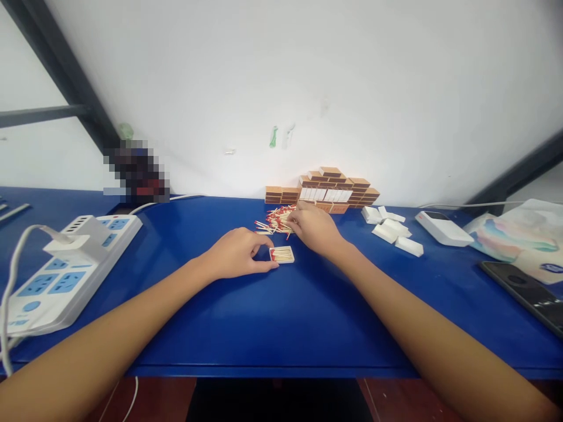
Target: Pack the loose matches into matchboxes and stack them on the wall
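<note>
A small white matchbox tray (288,259) with several red-tipped matches (281,254) inside lies on the blue table. Thumb and forefinger of my left hand (240,253) grip its left end from both sides. Beyond it is a loose pile of red-headed matches (276,220). My right hand (317,227) reaches over the right side of this pile, its fingertips pinched on matches there; how many is hidden. Right behind my right hand, brown matchboxes (332,180) are stacked against the wall, with white box parts among them.
White empty-looking trays (391,230) lie to the right of the pile. Farther right are a white device (444,228), a plastic packet (519,234) and a dark phone (523,293). A white power strip (65,275) with a cable occupies the left. The table's front edge (272,370) runs below my arms.
</note>
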